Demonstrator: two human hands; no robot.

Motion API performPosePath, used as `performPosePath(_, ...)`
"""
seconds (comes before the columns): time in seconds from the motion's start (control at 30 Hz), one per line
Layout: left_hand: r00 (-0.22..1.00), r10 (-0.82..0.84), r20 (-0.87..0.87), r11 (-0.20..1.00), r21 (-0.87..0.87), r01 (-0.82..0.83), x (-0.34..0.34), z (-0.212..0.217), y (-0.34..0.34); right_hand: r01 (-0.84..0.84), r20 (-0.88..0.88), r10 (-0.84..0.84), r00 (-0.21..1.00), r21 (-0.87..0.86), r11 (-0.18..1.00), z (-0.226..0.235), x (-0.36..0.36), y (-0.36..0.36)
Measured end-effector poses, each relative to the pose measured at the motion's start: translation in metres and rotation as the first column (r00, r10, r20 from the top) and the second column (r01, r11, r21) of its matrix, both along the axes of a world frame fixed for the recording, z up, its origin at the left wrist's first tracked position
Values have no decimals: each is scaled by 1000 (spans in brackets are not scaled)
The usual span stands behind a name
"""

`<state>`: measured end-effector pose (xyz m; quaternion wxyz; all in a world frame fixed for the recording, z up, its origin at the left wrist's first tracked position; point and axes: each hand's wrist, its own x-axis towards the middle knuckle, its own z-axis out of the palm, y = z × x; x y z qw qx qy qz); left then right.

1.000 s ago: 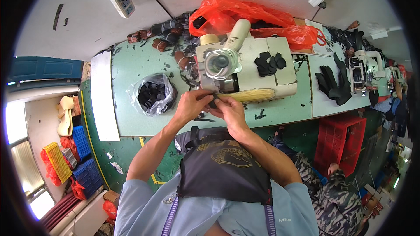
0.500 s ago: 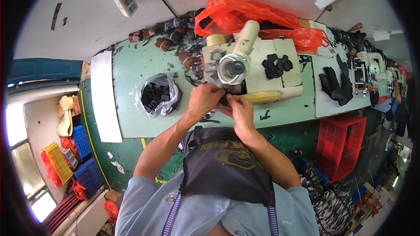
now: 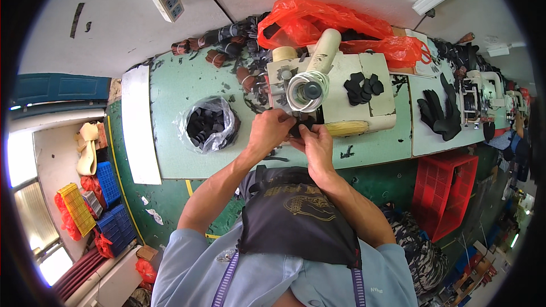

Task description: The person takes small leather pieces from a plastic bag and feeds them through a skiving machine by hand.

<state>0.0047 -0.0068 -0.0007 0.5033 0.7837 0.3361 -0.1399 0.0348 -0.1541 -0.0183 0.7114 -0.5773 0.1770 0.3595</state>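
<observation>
Both my hands meet at the front of a cream-coloured machine [image 3: 335, 99], below its coil of white cord [image 3: 301, 105]. My left hand [image 3: 267, 132] is closed, its thumb and forefinger pinching the left side of a small black piece [image 3: 296, 130]. My right hand [image 3: 318, 146] pinches the same piece from the right, thumb on top. The fingers hide much of it. On the machine's flat top, to the right, lies a pile of flat black pieces [image 3: 358, 89]. A clear plastic bag [image 3: 232, 136] of similar black pieces stands left of my hands.
The green table [image 3: 170, 91] carries bundled dark pieces [image 3: 216, 58] at its back. A red plastic bag [image 3: 347, 14] lies behind the machine. Black fabric strips [image 3: 441, 108] rest at the right. A red crate [image 3: 443, 193] stands on the floor, right of my arm.
The view has shifted slightly, so the scene sits a little further right. My hands stay at the machine's front, and more of the black piece shows between my fingers.
</observation>
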Motion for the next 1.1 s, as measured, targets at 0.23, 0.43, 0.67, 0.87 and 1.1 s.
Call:
performPosePath(0.23,1000,22,12,997,-68,-22,-7,1,5,-43,44,43,998,7,999,-4,0,0)
performPosePath(0.43,995,89,42,993,-79,-86,-4,-9,-1,-13,51,14,999,-28,1000,-6,-1,0)
performPosePath(0.67,996,82,35,982,-175,-75,-11,-6,5,-39,61,40,997,-8,999,-6,-1,1)
performPosePath(0.87,989,130,69,968,-223,-111,-13,-4,3,-20,69,19,997,14,1000,-5,-1,0)
performPosePath(1.1,999,44,4,997,-58,-44,-3,-3,3,-15,51,15,999,13,1000,-3,-3,2)
